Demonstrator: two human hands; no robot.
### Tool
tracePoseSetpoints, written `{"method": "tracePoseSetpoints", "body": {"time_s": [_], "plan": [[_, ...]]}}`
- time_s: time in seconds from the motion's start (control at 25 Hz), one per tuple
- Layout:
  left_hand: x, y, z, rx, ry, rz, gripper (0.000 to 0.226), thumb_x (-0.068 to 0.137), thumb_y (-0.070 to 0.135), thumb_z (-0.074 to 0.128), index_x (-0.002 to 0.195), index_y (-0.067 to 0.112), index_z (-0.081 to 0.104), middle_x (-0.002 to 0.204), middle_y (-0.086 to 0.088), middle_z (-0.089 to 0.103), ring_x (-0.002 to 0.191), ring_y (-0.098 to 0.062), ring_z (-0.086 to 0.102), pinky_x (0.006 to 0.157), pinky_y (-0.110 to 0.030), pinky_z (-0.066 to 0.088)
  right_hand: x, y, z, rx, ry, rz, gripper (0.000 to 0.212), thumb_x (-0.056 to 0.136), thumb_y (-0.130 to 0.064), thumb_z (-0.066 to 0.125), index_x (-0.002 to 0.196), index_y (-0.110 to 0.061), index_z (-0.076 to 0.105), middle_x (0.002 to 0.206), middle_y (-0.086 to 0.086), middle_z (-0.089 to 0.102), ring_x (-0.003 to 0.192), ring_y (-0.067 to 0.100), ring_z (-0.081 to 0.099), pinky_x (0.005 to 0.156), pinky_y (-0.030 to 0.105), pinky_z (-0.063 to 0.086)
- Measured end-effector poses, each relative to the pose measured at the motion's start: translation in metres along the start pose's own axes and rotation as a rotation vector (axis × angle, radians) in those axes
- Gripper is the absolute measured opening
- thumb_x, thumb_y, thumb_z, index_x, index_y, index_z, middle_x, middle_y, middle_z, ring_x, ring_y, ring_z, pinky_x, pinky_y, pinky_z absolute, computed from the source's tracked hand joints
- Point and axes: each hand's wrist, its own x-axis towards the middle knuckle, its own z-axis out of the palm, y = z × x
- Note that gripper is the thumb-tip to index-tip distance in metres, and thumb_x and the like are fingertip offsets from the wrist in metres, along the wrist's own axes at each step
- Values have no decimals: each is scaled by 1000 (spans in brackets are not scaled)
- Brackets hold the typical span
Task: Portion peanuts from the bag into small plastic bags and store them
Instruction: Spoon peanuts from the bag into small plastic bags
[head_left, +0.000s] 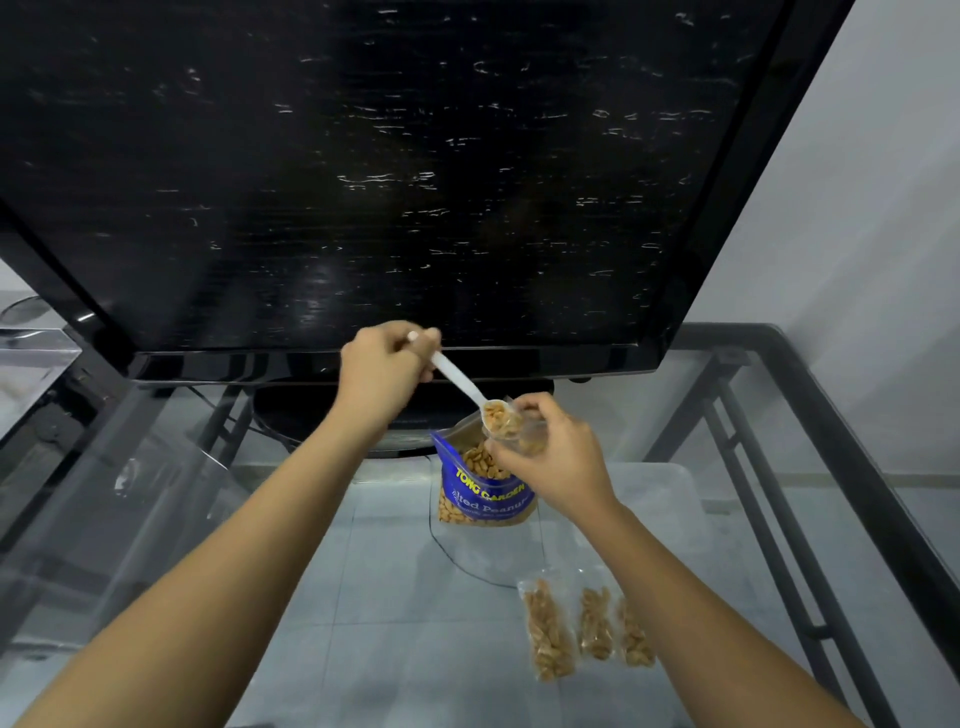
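Looming at twelve o'clock, a dark television (395, 171), leaving only the front of the glass surface (395, 597) for work. Standing upright at centre, mouth open, the blue peanut bag (483, 491), probably so stray nuts fall back inside. Parked at five o'clock, clear of the action, three filled small bags (587, 629). Left hand (387, 358) curled round the handle of a white spoon (462, 387) loaded with peanuts. Right hand (558, 457) pinching an open small plastic bag (530, 436) just under the spoon bowl, directly above the big bag.
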Motion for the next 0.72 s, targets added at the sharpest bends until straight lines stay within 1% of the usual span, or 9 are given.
{"method": "tracePoseSetpoints", "body": {"time_s": [0.12,0.2,0.28,0.36,0.44,0.52,0.6,0.64,0.72], "plan": [[-26,35,3,271,-23,451,20,90,29,57,80,16,68,59,5,60,56,-5,56,55,-16,40,-3,-4,4,256,14,20,49,67,-39,79,107,-30,51,98,-11,66,89,5,64,75,25,54],[-34,51,-1,322,-9,608,20,91,29,56,85,15,69,59,15,53,58,0,52,57,-12,37,-5,-4,4,408,0,0,52,69,-31,79,111,-32,49,104,-8,65,96,6,63,78,21,52],[-35,59,-6,329,10,675,21,90,31,56,86,15,69,60,21,49,59,5,50,58,-8,35,-9,-4,1,505,-21,-53,51,75,-23,76,114,-36,46,109,-7,64,100,6,62,82,22,51],[-38,64,-10,314,30,697,22,90,32,56,86,15,70,60,21,48,58,5,50,58,-8,35,-13,-5,-3,518,-24,-88,49,80,-17,70,113,-41,44,110,-9,63,99,4,61,84,21,51],[-44,69,-16,308,59,703,22,90,31,57,86,14,70,60,18,51,58,2,51,58,-14,38,-16,-7,-5,513,-10,-86,50,83,-16,67,117,-41,41,111,-10,63,100,3,61,84,20,50],[-50,74,-24,308,92,690,23,90,31,56,85,14,69,62,9,58,58,-6,54,58,-25,42,-20,-9,-5,524,15,-90,53,84,-15,65,119,-43,36,112,-9,64,101,4,62,85,20,52],[-57,75,-32,261,158,638,23,90,31,56,82,14,69,62,-2,63,57,-14,57,56,-30,44,-28,-8,-7,526,37,-97,48,85,-14,64,110,-45,38,110,-9,65,99,3,62,84,18,52],[-61,72,-37,198,206,581,22,90,31,56,80,16,68,62,-5,64,56,-12,57,54,-27,44,-33,-8,-9,515,36,-99,41,86,-14,63,105,-43,42,107,-10,65,97,0,62,80,16,51],[-65,52,-44,10,295,409,20,90,30,55,77,20,65,61,0,62,54,-4,56,54,-17,42,-45,-1,-7,468,22,-93,25,88,-17,61,99,-37,54,102,-9,65,93,0,63,72,15,52]]}}
